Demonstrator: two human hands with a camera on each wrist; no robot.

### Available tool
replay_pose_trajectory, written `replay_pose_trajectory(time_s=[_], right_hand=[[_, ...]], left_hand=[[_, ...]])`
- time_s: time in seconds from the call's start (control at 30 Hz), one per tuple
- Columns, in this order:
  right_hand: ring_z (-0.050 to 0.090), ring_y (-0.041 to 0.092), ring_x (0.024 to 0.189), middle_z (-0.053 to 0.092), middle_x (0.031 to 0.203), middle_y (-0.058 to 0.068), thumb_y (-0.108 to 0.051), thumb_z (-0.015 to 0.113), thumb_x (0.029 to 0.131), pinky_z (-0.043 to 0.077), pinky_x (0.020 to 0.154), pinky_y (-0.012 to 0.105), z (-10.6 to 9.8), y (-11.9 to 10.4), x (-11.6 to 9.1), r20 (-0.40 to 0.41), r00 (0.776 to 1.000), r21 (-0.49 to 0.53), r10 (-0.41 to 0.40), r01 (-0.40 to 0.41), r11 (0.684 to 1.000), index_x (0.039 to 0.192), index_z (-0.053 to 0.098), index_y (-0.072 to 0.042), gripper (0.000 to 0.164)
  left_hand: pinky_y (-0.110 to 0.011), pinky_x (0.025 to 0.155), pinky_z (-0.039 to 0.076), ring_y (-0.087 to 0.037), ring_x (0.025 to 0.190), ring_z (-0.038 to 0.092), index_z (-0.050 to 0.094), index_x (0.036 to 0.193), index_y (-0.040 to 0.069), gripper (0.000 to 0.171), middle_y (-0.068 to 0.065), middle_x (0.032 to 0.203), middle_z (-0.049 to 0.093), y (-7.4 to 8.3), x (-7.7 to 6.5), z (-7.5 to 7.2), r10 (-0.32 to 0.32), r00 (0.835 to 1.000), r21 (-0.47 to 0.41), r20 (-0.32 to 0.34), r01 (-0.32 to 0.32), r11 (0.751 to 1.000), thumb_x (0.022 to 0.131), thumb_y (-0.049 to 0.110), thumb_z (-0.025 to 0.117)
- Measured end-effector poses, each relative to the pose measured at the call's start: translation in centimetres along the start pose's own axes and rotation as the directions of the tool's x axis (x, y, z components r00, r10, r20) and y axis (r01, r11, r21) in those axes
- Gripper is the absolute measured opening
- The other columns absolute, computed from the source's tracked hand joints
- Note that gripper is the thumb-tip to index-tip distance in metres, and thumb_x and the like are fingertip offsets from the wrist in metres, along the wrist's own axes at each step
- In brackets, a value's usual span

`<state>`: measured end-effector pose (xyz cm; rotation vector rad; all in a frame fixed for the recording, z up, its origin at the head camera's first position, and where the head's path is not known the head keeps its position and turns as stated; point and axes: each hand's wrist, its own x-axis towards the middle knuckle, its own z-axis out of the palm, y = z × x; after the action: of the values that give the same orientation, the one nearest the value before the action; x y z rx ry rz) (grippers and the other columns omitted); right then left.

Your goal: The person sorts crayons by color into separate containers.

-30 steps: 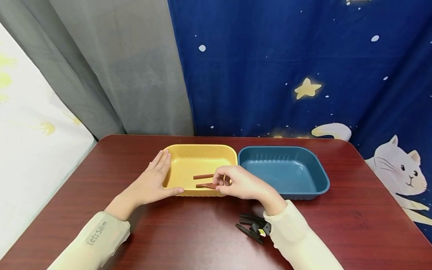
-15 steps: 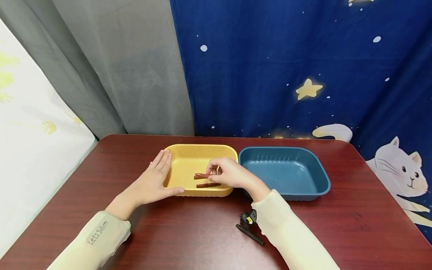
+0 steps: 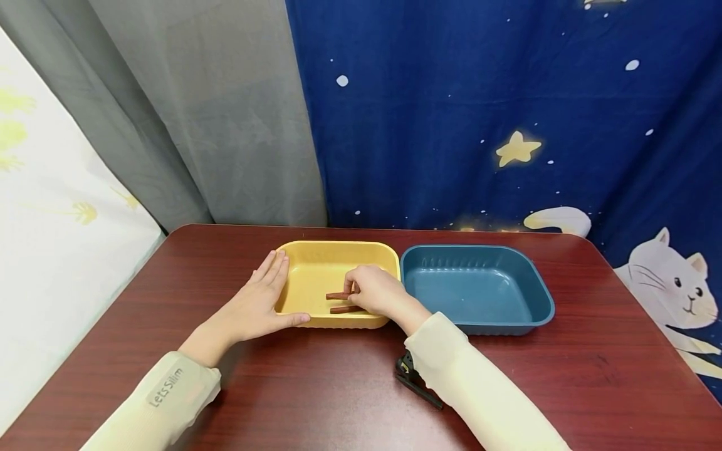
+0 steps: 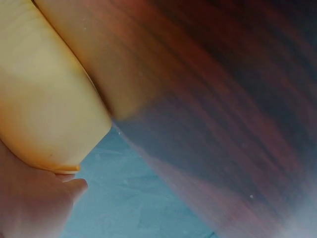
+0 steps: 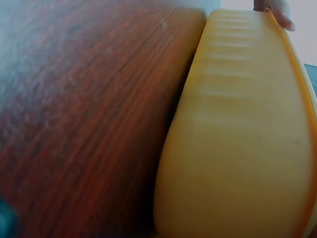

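My left hand (image 3: 251, 310) lies along the left end of the yellow plastic basin (image 3: 338, 246), fingers straight against its wall and thumb over the front rim. The left wrist view shows only part of that hand (image 4: 34, 208) beside the basin's outer wall. Inside the basin, my right hand (image 3: 375, 289) pinches the back one of two short reddish-brown sticks, the back stick (image 3: 336, 296), between thumb and fingers. A front stick (image 3: 343, 309) lies on the basin floor, its right end hidden by that hand. In the right wrist view the yellow basin wall (image 5: 233, 148) hides the pinching fingers.
Touching or close beside the yellow basin on the right stands a dark blue basin (image 3: 470, 326). A black clamp-like object (image 3: 417, 388) lies on the red-brown table (image 3: 316, 388), partly under the right sleeve. Curtains (image 3: 479, 113) hang behind the table.
The right hand has moved left and back within the yellow basin, from the front stick to the back one. Its sleeve now covers more of the black object. The left hand has stayed put.
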<state>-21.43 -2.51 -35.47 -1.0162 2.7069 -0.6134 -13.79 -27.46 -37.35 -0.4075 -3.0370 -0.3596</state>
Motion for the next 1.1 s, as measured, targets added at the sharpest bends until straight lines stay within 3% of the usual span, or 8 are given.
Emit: replay_pose_trajectory(time_s=[0.2, 0.47, 0.83, 0.97, 1.1], right_hand=[[0.059, 0.014, 0.080, 0.065, 0.077, -0.005, -0.015, 0.071, 0.088, 0.048, 0.074, 0.030, -0.1, 0.1, -0.4, -0.027, 0.999, 0.019, -0.020, 0.021, 1.000, 0.087, 0.072, -0.017, 0.003], [0.058, 0.016, 0.080, 0.067, 0.083, -0.002, -0.012, 0.070, 0.088, 0.047, 0.073, 0.025, -0.5, 1.0, -2.7, -0.129, 0.979, 0.172, -0.157, 0.178, 0.969, 0.090, 0.072, -0.010, 0.004], [0.063, 0.016, 0.089, 0.069, 0.094, 0.000, -0.015, 0.071, 0.091, 0.054, 0.082, 0.030, -1.7, 2.2, -7.1, -0.246, 0.943, 0.170, -0.225, 0.270, 0.948, 0.100, 0.072, -0.011, 0.010], [0.064, 0.018, 0.101, 0.070, 0.107, 0.002, -0.024, 0.073, 0.090, 0.054, 0.090, 0.037, -2.2, 3.6, -8.9, -0.307, 0.925, 0.103, -0.223, 0.266, 0.959, 0.111, 0.072, -0.010, 0.024], [0.060, 0.022, 0.122, 0.066, 0.127, 0.003, -0.035, 0.073, 0.090, 0.049, 0.104, 0.045, -3.1, 5.0, -10.8, -0.316, 0.936, 0.054, -0.158, 0.184, 0.981, 0.128, 0.066, -0.012, 0.046]], left_hand=[[-0.064, 0.118, 0.021, -0.038, 0.155, 0.000, 0.014, 0.155, -0.009, 0.120, -0.024, 0.165, 0.009, 0.0, 0.1, 0.1, 0.002, 1.000, -0.006, -0.001, -0.002, 1.000, 0.081, 0.073, 0.063], [-0.064, 0.117, 0.022, -0.038, 0.155, 0.000, 0.013, 0.156, -0.008, 0.121, -0.022, 0.166, 0.008, -0.2, 0.1, 0.3, -0.003, 1.000, 0.007, 0.010, 0.002, 1.000, 0.081, 0.075, 0.061], [-0.065, 0.117, 0.021, -0.038, 0.155, -0.001, 0.013, 0.155, -0.008, 0.121, -0.022, 0.166, 0.008, -0.2, -0.1, 0.4, 0.001, 1.000, -0.002, 0.009, -0.001, 1.000, 0.081, 0.075, 0.061], [-0.064, 0.118, 0.021, -0.038, 0.155, -0.001, 0.012, 0.156, -0.008, 0.121, -0.022, 0.166, 0.006, -0.2, 0.0, 0.3, 0.004, 1.000, 0.001, 0.008, -0.004, 1.000, 0.081, 0.075, 0.060], [-0.064, 0.118, 0.021, -0.038, 0.155, -0.001, 0.013, 0.155, -0.008, 0.121, -0.022, 0.166, 0.006, -0.1, -0.1, 0.1, 0.003, 1.000, -0.002, 0.003, -0.003, 1.000, 0.081, 0.074, 0.061]])
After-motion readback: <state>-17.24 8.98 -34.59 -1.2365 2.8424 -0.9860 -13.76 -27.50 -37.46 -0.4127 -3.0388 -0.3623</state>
